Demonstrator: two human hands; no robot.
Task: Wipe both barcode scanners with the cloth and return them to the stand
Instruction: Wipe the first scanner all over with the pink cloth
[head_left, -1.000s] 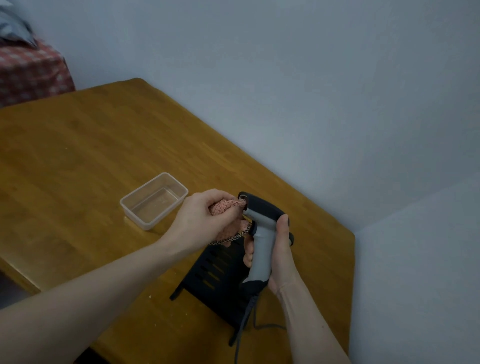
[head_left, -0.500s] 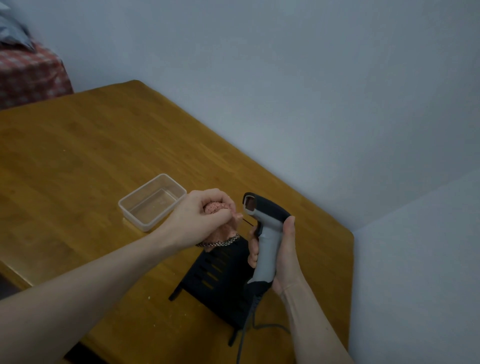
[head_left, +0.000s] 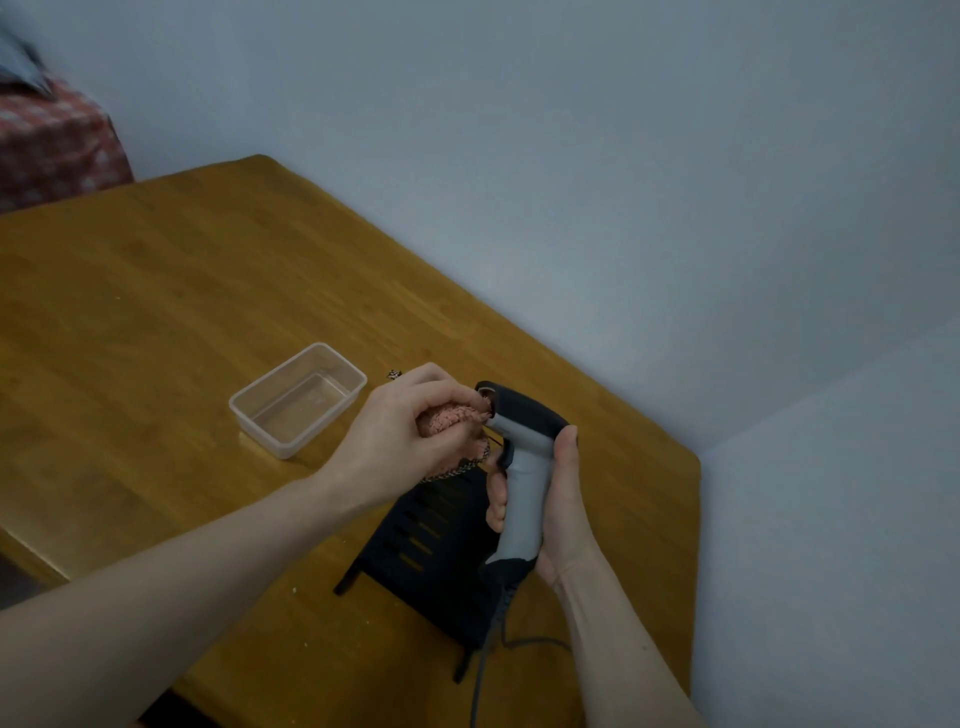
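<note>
one scanner (head_left: 524, 467) upright, cloth (head_left: 451, 420) against its head

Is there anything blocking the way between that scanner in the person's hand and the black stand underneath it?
Nothing visible does. The right hand holds the scanner just above the black stand, whose slotted face lies bare. The left hand, with the cloth, is up at the scanner's front end, not below it. The clear tub sits off to the side.

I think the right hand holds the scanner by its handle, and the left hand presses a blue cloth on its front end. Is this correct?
Only the colour is wrong. The head view shows the cloth is pink; the left hand presses it on the scanner, held by the right hand.
</note>
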